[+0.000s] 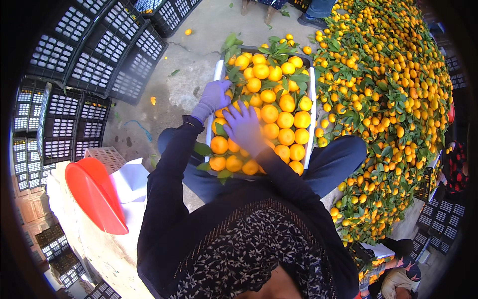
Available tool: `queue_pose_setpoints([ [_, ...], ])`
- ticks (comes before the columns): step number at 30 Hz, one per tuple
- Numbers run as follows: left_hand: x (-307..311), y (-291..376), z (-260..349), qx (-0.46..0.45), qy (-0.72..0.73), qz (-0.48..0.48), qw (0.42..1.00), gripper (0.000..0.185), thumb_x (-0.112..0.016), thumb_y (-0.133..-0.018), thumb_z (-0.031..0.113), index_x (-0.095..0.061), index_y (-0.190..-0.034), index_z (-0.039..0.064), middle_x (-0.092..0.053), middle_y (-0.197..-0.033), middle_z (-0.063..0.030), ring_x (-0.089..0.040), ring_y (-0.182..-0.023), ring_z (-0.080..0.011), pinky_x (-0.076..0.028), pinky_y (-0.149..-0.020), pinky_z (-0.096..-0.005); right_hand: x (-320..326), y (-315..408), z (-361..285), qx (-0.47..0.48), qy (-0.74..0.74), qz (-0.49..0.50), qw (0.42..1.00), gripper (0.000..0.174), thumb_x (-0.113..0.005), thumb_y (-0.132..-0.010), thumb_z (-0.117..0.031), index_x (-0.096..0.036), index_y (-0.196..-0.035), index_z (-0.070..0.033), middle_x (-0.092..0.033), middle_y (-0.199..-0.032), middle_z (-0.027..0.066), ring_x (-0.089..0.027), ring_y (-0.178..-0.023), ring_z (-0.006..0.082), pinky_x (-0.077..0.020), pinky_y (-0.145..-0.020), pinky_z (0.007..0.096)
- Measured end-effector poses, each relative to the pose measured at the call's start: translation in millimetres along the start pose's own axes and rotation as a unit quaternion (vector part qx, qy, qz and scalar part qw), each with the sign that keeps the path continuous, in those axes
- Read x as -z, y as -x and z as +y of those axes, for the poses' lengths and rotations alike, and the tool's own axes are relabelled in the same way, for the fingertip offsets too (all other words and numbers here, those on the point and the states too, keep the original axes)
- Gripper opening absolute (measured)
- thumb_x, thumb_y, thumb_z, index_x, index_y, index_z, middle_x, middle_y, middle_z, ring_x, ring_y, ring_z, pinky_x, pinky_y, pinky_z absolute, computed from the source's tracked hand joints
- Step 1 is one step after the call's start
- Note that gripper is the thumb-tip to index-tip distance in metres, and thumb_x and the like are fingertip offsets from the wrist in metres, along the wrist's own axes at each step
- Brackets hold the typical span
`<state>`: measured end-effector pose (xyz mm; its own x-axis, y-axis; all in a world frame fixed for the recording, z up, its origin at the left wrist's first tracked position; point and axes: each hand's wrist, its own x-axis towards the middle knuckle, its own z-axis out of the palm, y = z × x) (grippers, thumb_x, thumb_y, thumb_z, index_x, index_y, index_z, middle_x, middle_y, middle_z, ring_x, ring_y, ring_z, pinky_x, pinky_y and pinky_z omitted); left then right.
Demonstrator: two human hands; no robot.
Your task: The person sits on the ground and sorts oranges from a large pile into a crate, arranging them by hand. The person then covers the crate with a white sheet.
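Observation:
A crate with white-lined sides stands between my legs, filled with orange citrus fruits and some green leaves. Both of my hands wear pale purple gloves. My left hand is at the crate's left side, its fingers bent over the edge by the fruits; whether it grips anything is hidden. My right hand lies palm down over the fruits in the left half of the crate, fingers spread. Leafy twigs rest at the crate's far end.
A large heap of citrus fruits with leaves covers the floor at right. Black plastic crates are stacked at left, near a red plastic basin. A person's shoe is beyond the crate; another person's gloved hand is at lower right.

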<state>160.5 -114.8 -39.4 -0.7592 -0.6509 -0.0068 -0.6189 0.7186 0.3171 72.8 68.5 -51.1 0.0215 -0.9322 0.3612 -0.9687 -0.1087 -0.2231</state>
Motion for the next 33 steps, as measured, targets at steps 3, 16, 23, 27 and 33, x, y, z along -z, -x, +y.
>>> queue_pose_setpoints([
  [3,-10.9,-12.4,-14.2,-0.058,-0.065,0.014,0.996,0.035,-0.061,-0.072,0.020,-0.070,-0.106,0.017,-0.071,-0.093,-0.0151,-0.066,-0.091,-0.0393,-0.053,-0.087,-0.0469,9.3,-4.9,4.3,0.005,-0.025,0.004,1.000,0.039,-0.061,-0.090,-0.034,-0.062,-0.124,-0.016,-0.060,-0.131,0.0047,-0.051,-0.127,0.0307,-0.0431,-0.099,0.0531],
  [16,-25.4,-0.3,-21.5,-0.029,0.021,0.091,0.995,0.021,-0.058,-0.076,0.020,-0.072,-0.092,0.014,-0.066,-0.098,-0.0072,-0.062,-0.101,-0.0274,-0.041,-0.087,-0.0449,20.6,-96.2,96.4,-0.001,0.114,-0.235,0.965,0.050,-0.065,-0.086,-0.015,-0.055,-0.134,-0.023,-0.055,-0.136,0.0052,-0.067,-0.099,0.0299,-0.0561,-0.080,0.0449],
  [23,-38.8,21.7,-22.8,-0.035,0.082,0.222,0.971,0.029,-0.060,-0.075,0.017,-0.069,-0.103,0.016,-0.063,-0.107,-0.0070,-0.059,-0.108,-0.0281,-0.038,-0.092,-0.0460,17.2,-116.5,92.1,-0.232,-0.149,-0.085,0.957,0.061,-0.063,-0.091,-0.053,-0.055,-0.131,-0.006,-0.068,-0.114,0.0221,-0.068,-0.099,0.0413,-0.0541,-0.083,0.0494],
  [27,-34.9,36.3,-23.6,-0.035,0.125,0.238,0.963,0.030,-0.061,-0.077,0.015,-0.067,-0.106,0.015,-0.063,-0.111,-0.0075,-0.058,-0.111,-0.0283,-0.038,-0.094,-0.0465,-36.9,-142.4,73.9,-0.261,-0.238,-0.093,0.931,0.055,-0.063,-0.096,-0.050,-0.063,-0.111,0.003,-0.070,-0.085,0.0200,-0.069,-0.073,0.0293,-0.0545,-0.068,0.0379],
  [33,-19.0,40.7,-20.8,0.006,0.109,0.180,0.977,0.029,-0.063,-0.078,0.015,-0.067,-0.107,0.014,-0.062,-0.114,-0.0082,-0.057,-0.116,-0.0279,-0.040,-0.098,-0.0462,-89.1,-139.3,93.2,-0.384,-0.452,-0.215,0.776,0.051,-0.057,-0.099,-0.045,-0.065,-0.113,0.003,-0.071,-0.099,0.0222,-0.069,-0.092,0.0351,-0.0520,-0.082,0.0416],
])
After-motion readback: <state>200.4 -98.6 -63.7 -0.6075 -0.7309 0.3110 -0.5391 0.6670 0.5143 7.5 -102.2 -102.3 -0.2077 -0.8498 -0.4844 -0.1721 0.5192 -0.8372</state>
